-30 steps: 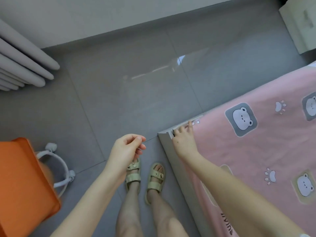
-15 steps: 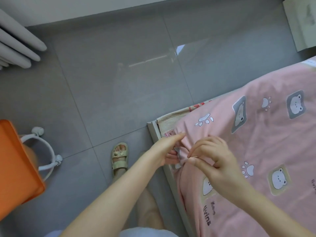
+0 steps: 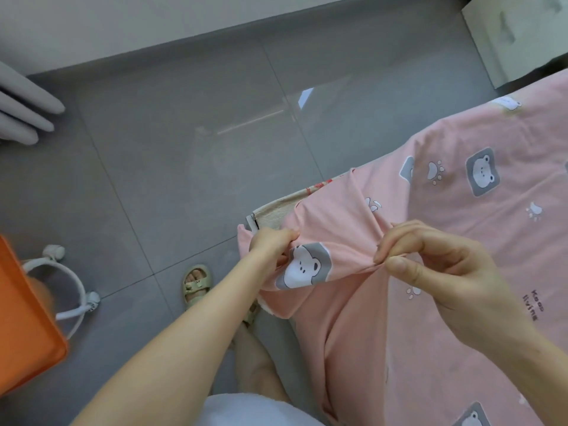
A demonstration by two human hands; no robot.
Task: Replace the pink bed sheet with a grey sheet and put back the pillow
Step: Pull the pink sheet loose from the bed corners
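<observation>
Mid-frame, the left hand (image 3: 270,241) grips the lifted corner of the pink sheet (image 3: 461,348) while the right hand (image 3: 430,265) pinches a fold beside it; the rest covers the bed (image 3: 272,212) at right. Tugging hard may snag it on corners not yet freed.

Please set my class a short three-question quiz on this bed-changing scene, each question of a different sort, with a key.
1. True or false: the left hand and the right hand both grip the pink sheet.
2. The box on the floor is: A green, B orange, C blue.
3. Which hand is nearer the bared bed corner?
Key: 1 true; 2 B; 3 left.
</observation>
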